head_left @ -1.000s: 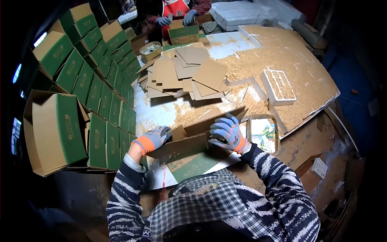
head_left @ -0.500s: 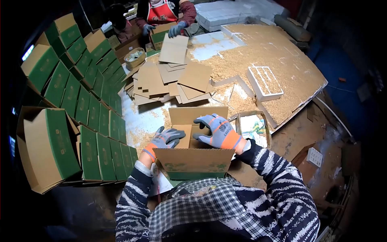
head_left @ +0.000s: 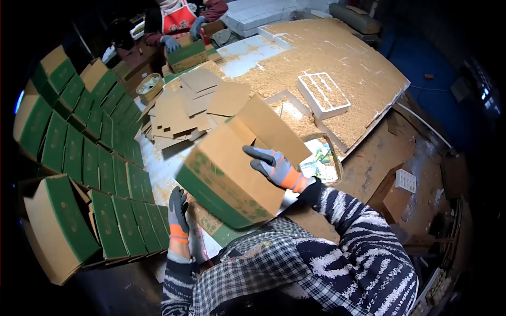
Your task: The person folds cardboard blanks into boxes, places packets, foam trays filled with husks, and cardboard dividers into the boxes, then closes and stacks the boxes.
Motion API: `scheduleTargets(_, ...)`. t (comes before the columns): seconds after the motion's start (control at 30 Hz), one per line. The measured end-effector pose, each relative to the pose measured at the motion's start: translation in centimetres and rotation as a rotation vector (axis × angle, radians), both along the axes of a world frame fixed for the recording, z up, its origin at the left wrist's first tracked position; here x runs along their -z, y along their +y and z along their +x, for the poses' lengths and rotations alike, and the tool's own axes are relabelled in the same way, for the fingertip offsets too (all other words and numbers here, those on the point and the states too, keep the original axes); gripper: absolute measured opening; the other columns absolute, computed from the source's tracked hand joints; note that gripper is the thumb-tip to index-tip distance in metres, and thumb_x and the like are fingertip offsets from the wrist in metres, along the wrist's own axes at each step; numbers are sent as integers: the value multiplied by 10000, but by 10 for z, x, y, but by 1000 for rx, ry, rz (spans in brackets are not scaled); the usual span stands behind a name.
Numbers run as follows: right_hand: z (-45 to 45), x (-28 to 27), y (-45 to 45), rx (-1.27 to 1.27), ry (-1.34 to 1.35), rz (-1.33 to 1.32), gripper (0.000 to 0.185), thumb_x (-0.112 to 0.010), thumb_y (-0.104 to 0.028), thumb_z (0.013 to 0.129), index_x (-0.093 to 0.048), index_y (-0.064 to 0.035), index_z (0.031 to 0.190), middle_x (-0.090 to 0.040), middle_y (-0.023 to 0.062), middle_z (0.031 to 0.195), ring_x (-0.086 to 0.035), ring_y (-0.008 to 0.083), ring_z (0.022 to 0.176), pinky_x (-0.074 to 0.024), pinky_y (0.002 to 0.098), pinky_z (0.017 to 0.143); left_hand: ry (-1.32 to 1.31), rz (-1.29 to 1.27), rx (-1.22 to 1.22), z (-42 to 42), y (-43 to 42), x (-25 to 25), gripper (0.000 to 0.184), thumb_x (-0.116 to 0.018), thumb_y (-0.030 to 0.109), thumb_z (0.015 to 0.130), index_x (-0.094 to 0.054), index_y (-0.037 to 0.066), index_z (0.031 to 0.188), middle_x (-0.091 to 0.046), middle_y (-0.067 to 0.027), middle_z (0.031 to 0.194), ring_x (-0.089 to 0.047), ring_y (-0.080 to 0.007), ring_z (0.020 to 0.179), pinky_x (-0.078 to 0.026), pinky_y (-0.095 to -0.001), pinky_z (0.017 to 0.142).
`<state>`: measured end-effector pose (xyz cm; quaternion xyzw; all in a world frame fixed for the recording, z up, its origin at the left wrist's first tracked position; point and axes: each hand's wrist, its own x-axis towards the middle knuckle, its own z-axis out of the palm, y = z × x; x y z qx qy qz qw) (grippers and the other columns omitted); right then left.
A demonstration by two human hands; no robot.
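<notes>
A green-and-brown cardboard box (head_left: 232, 174) is turned and tilted in front of me, its flap (head_left: 274, 129) standing up at the far side. My right hand (head_left: 276, 168), in a grey-and-orange glove, is on the box's upper right part with its fingers bent against the brown cardboard. To the left of the box, my left hand (head_left: 178, 213) points upward with its fingers stretched, apart from the box or barely beside it. Beneath the box lies another green printed cardboard piece (head_left: 224, 231).
Stacked green boxes (head_left: 95, 168) line the left side. Flat cardboard sheets (head_left: 179, 108) lie behind my box. Wood shavings (head_left: 327, 47) cover the board at right, with a white foam tray (head_left: 324, 95) on it. A basket of packets (head_left: 320, 160) stands nearby. A co-worker (head_left: 179, 23) handles a box.
The box was upright with both my hands inside; now it is turned and tilted. My left hand has moved off it to the left. The co-worker's hands have moved from a sheet to a box.
</notes>
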<state>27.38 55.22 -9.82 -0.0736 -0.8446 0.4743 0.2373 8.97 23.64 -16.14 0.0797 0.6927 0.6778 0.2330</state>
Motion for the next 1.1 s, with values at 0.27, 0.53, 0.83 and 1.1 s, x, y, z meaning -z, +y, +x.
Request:
scheduleTargets(0.27, 4, 149, -48, -218, -110, -1517, 562, -475, -339, 1015, -335, -49, 1476, -453, 152, 1444, -424, 295, 1327, -285, 410, 1134, 594, -407, 625, 17, 87, -84, 632, -605, 152, 860, -400, 56, 1449, -583, -200, 1306, -608, -320, 1099, -472, -379, 937)
scheduleTargets(0.53, 55, 137, 203, 754, -103, -300, 342, -601, -200, 874, -673, -14, 1152, -723, 124, 999, -668, 215, 878, -511, 310, 809, 705, -544, 1277, 58, 77, -41, 399, -676, 323, 802, -676, 174, 1172, -704, -116, 1042, -668, -313, 931, -518, -398, 842)
scheduleTargets(0.83, -6, 133, 359, 1541, -126, -610, 1087, -833, -329, 726, -164, -65, 1542, -376, 256, 1468, -451, 336, 1298, -355, 379, 1057, 884, -383, 387, 28, 115, -42, 308, -658, 106, 825, -675, 88, 1132, -608, -122, 1263, -528, -331, 1211, -407, -398, 1043)
scheduleTargets(1.1, 8, 106, 308, 1024, 602, -887, 923, -756, -54, 769, -257, -212, 1528, -484, 126, 1380, -549, 292, 1113, -491, 461, 863, 379, -251, 262, -2, 97, 19, 580, -636, 223, 898, -449, 34, 1415, -464, -141, 1448, -409, -247, 1354, -298, -341, 1130)
